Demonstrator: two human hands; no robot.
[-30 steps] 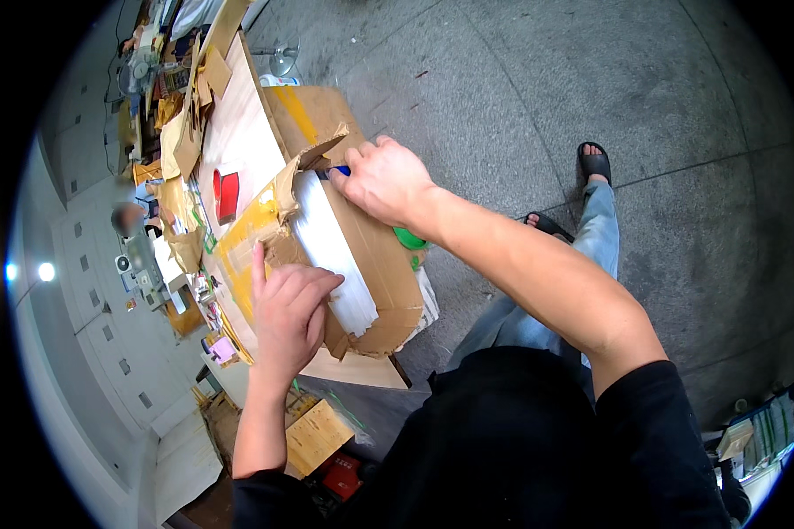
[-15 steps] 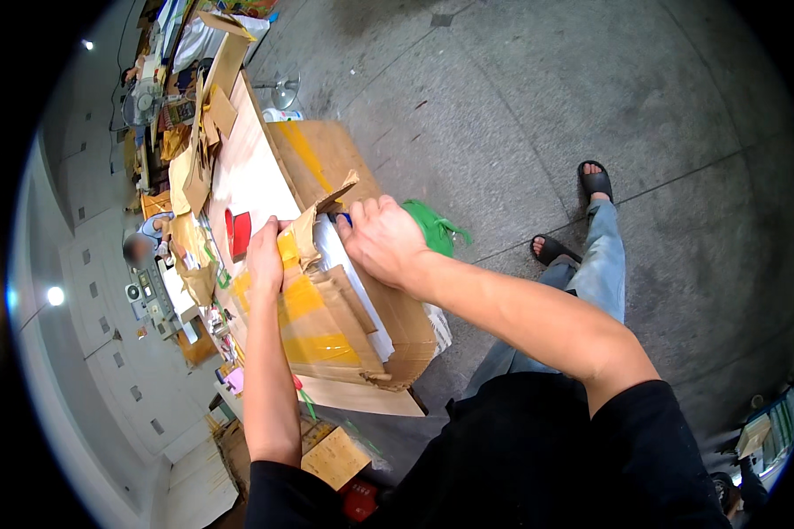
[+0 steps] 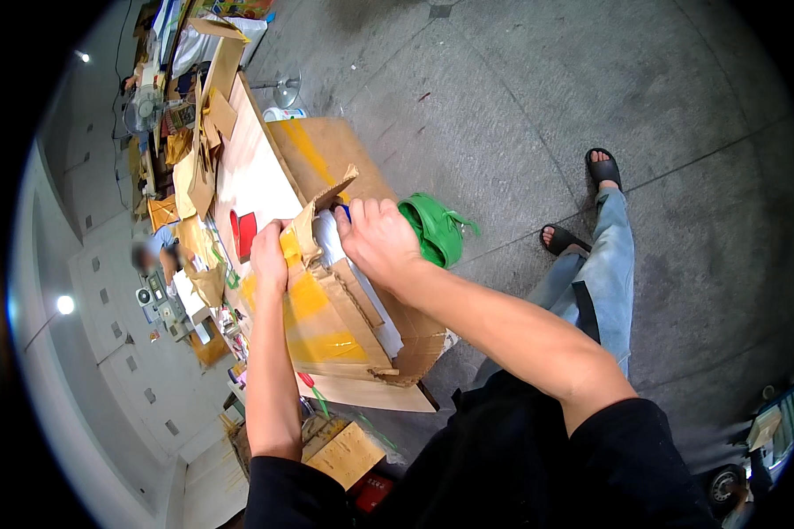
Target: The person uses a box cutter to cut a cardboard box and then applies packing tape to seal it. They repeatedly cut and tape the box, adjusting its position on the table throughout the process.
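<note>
A torn cardboard box (image 3: 322,322) with yellow tape stands on the table, white sheet-like contents (image 3: 381,323) showing along its open side. My left hand (image 3: 269,256) is closed over the box's edge, thumb by a raised flap (image 3: 335,188). Just across the opening, my right hand (image 3: 379,238) is closed in a fist against the white contents. A bit of something blue (image 3: 345,212) peeks out by its fingers; the rest of it is hidden. Beyond my left hand lies a red object (image 3: 245,234) on the tabletop.
The light wooden table (image 3: 254,167) carries cut cardboard pieces (image 3: 205,159). Beside it are a taped cardboard sheet or box (image 3: 326,154) and a green bag-like container (image 3: 434,231) over the grey floor. Another person (image 3: 157,251) is across the table.
The view has shifted slightly, and more of the green container's inside shows beside my right hand. Both hands keep nearly the same places on the box.
</note>
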